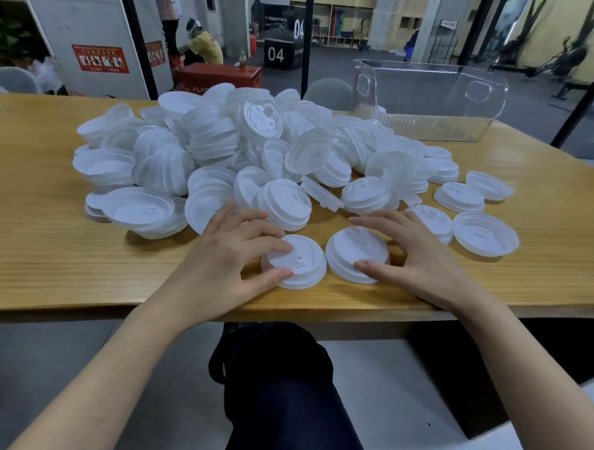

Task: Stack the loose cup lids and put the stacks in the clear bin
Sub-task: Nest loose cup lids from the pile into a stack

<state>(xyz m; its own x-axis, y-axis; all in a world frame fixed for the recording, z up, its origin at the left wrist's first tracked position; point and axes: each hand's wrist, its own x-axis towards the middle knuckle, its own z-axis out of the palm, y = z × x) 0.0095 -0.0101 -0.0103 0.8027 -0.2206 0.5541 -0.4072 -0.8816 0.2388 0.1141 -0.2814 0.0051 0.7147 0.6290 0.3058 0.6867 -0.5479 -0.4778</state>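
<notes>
A big heap of white plastic cup lids (244,145) covers the middle of the wooden table (42,236). Two lids lie flat near the front edge. My left hand (230,252) holds the left lid (299,262), thumb at its near rim and fingers curled over its far side. My right hand (412,255) holds the right lid (355,252), thumb on its near rim and fingers arched over its far edge. The clear bin (428,101) stands at the back right of the table and looks empty.
Several single lids (485,233) lie spread to the right of my hands. The table's front edge is just below my wrists. My dark-trousered knee (283,386) shows under the table. Behind the table are a glass wall, a person sitting and gym boxes.
</notes>
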